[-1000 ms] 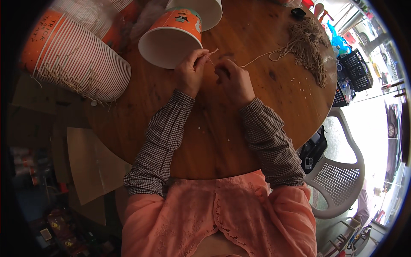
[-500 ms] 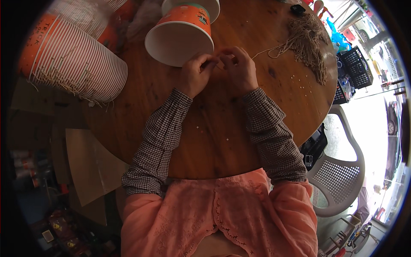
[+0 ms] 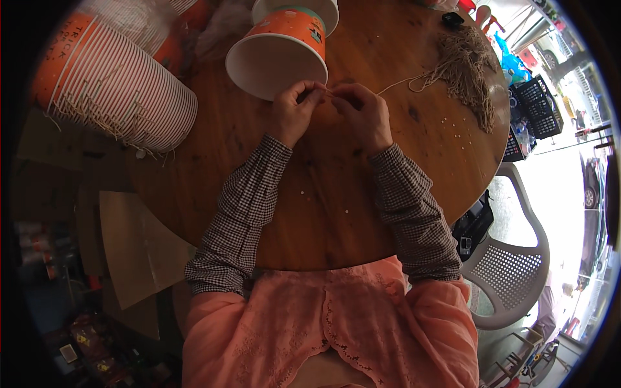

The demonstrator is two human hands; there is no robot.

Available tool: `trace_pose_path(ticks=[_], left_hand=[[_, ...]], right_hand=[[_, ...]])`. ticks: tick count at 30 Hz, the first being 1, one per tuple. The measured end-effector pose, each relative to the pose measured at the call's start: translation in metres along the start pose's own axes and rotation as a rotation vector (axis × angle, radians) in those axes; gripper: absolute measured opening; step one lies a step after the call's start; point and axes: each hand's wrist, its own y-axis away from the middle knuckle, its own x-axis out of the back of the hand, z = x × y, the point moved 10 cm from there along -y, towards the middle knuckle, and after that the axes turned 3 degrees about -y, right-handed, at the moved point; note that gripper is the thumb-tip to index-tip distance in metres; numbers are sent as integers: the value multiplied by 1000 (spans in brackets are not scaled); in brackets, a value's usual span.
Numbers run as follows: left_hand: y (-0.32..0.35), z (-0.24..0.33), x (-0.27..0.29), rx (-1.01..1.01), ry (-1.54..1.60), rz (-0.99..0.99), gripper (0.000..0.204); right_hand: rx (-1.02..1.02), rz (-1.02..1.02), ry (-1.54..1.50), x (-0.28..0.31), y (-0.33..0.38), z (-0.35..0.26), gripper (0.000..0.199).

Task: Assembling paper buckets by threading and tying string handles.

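**Small pinch on a thin string** [image 3: 396, 85]

The left hand [image 3: 295, 115] has its thumb and pointing finger pressed together at the tips. They pinch the thin string, right in front of the open paper bucket [image 3: 278, 64]. The other fingers of this hand are curled in.

The right hand [image 3: 363, 115] is just beside it, and the tips of the two hands almost meet. Its fingers bend over and its thumb sits close under them, with the string held in between. The gap there is very small, and I cannot tell if the thumb and finger really touch. I also cannot tell if the string has a knot or a loop, because it is so thin.

From the right hand, the string goes across the round wooden table [image 3: 323, 220] to a messy bundle of tan strings [image 3: 466, 71] on the far right side.

The paper bucket lies on its side. It is orange outside and white inside, and its mouth faces the hands. The left fingertips cover a bit of its rim, but I cannot tell if they touch it. A second white bucket [image 3: 331, 14] is just behind it.

Over on the left is a long, tilted stack of paper buckets [image 3: 139, 94], with bits of string [image 3: 107, 126] poking out along its low side.
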Motion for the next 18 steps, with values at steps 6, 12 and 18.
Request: trace_pose_path(ticks=[6, 12, 18], left_hand=[[4, -1, 5, 52, 80, 28, 16], [5, 4, 4, 16, 7, 13, 14], [9, 28, 10, -294, -305, 109, 11]], right_hand=[[31, 17, 0, -1, 1, -6, 18], [78, 48, 109, 2, 2, -14, 14], [300, 119, 229, 7, 7, -44, 10]])
